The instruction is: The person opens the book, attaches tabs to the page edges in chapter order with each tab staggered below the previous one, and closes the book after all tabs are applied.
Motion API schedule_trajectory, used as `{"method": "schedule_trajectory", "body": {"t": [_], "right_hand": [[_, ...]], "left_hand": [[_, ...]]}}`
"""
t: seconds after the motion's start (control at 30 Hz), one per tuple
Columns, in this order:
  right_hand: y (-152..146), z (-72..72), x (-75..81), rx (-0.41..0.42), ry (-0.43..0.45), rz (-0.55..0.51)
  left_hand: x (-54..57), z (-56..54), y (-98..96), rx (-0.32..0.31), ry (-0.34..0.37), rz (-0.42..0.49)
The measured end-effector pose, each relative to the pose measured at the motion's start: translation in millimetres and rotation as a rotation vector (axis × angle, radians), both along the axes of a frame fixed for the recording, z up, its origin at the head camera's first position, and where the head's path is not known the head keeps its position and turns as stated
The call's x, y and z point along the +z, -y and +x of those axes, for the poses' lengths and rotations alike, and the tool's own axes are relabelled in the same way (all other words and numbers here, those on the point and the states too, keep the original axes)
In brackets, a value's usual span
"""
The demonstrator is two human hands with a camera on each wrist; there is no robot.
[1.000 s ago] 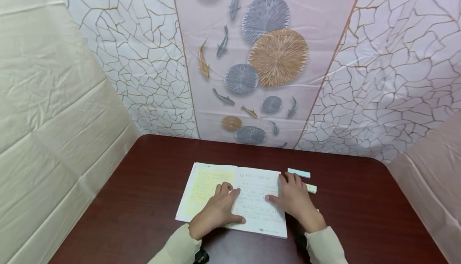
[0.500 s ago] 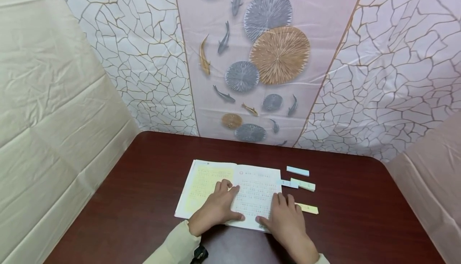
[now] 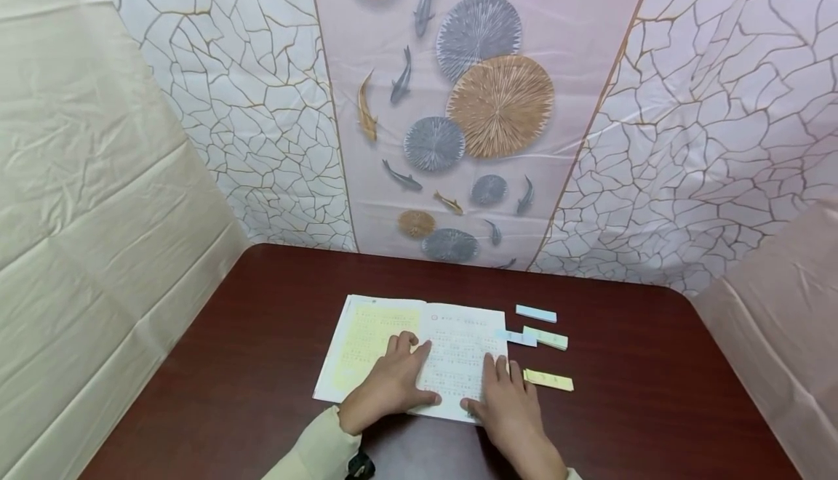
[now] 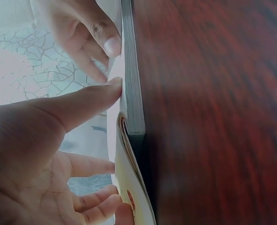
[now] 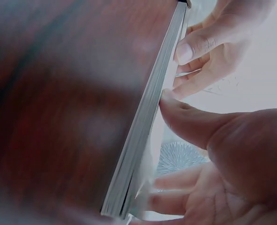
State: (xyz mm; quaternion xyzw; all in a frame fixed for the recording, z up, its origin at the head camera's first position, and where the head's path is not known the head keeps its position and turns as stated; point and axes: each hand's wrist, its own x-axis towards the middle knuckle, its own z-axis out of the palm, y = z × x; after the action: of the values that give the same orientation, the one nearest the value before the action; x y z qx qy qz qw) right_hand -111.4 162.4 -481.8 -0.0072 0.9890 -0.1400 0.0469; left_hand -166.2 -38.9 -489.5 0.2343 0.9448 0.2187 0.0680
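Note:
An open book lies on the table, its left page printed with a yellow panel and its right page white with lines of text. My left hand rests across the middle fold, thumb and fingers spread on the pages. On the lower part of the right page rests my right hand, fingertips near the outer edge and thumb on the paper. A pale blue sticky tab juts out from that page's right edge. In the right wrist view the book's page block shows edge-on, with the right thumb on its top.
Right of the book lie a blue sticky-note pad, a green pad touching the tab's end, and a yellow pad beside the right fingers. The dark red table meets a patterned cloth backdrop behind.
My right hand has come down the right page from its upper right edge toward the near edge, uncovering the blue tab and the pads. The left hand stays on the fold.

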Motion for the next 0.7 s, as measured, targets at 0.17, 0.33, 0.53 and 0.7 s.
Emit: {"method": "schedule_trajectory", "body": {"t": [0.17,0.33,0.53,0.7], "right_hand": [[2,4.4,0.5,-0.007,-0.070,-0.030],[1,5.1,3.0,-0.040,-0.145,-0.152],[-6,6.1,11.4,-0.182,-0.224,-0.466],[-8,9.5,14.8,-0.375,-0.227,-0.855]], "left_hand": [[-1.3,1.1,1.5,-0.005,-0.010,0.003],[-4.3,6.0,1.2,-0.011,-0.054,-0.026],[-1.6,14.9,-2.0,-0.014,-0.098,-0.082],[1.6,23.2,-5.0,-0.033,-0.113,-0.109]]}}
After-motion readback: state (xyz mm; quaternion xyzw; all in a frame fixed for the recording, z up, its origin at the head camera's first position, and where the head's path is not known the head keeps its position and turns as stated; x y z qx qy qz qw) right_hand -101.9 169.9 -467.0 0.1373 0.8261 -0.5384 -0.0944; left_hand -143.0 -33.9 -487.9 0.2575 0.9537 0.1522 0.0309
